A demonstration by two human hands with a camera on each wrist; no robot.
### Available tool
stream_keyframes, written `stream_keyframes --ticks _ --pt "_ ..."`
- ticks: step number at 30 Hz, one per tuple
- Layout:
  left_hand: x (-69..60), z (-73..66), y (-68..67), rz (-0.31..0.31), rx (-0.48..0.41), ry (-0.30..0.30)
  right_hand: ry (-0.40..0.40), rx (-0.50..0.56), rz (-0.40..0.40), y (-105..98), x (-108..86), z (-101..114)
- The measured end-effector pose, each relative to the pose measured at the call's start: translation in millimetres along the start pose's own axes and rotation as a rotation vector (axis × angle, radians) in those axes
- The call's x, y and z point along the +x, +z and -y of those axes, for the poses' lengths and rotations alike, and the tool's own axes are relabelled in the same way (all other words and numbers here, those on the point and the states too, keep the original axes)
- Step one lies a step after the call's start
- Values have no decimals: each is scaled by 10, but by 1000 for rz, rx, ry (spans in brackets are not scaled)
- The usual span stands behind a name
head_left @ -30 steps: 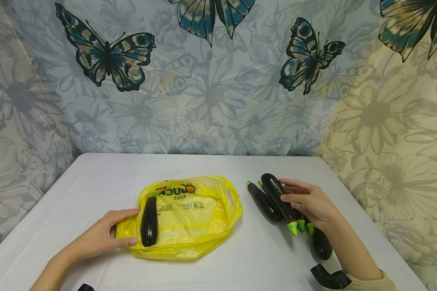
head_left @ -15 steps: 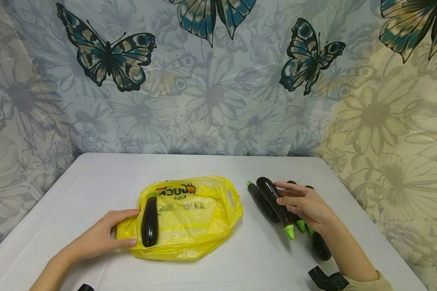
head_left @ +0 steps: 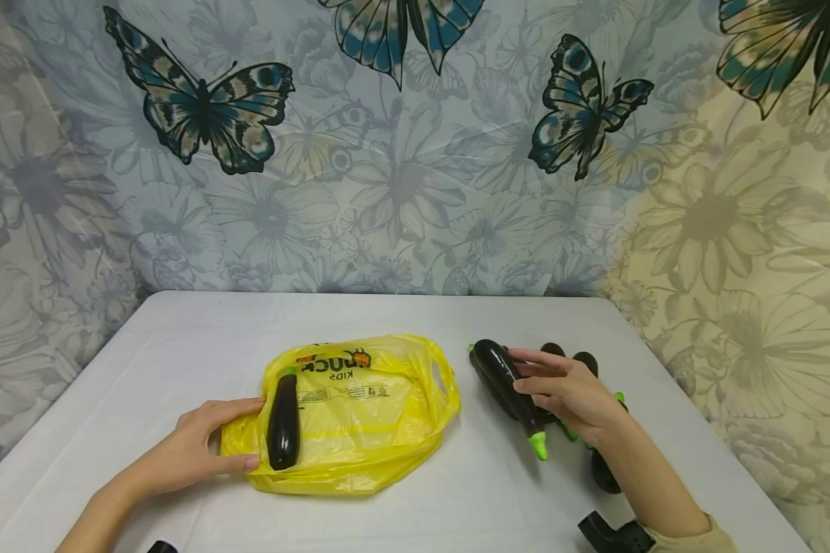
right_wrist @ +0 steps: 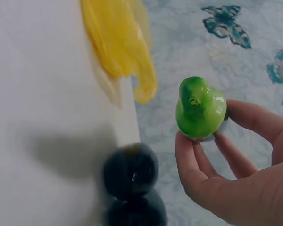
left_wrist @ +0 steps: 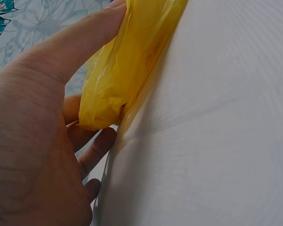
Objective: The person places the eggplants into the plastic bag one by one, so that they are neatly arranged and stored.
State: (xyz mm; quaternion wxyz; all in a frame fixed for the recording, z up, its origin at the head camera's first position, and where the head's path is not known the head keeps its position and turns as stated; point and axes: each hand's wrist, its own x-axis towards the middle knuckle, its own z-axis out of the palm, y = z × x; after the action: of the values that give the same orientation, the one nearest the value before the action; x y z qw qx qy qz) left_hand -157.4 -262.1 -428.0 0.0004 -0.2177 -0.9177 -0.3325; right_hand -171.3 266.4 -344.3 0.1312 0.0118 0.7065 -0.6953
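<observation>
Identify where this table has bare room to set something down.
Bare: the white table in front of the yellow bag, the strip behind it up to the patterned backdrop, and a narrower gap between bag and held eggplant. Crowded: around the right hand, where more eggplants cluster, and at the bag's left edge, which the left hand grips.

White table [head_left: 387, 315]; floral backdrop [head_left: 404, 230] behind (yellowish at right), blue-and-black butterflies [head_left: 204, 111] on it.
</observation>
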Motion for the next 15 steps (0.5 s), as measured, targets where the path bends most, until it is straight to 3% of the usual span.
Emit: stream_keyframes --ticks 6,15 --pt "17 1 9 8 -4 1 18 30 7 184 -16 -53" --pt "11 5 10 1 14 -12 37 77 23 632 71 -80"
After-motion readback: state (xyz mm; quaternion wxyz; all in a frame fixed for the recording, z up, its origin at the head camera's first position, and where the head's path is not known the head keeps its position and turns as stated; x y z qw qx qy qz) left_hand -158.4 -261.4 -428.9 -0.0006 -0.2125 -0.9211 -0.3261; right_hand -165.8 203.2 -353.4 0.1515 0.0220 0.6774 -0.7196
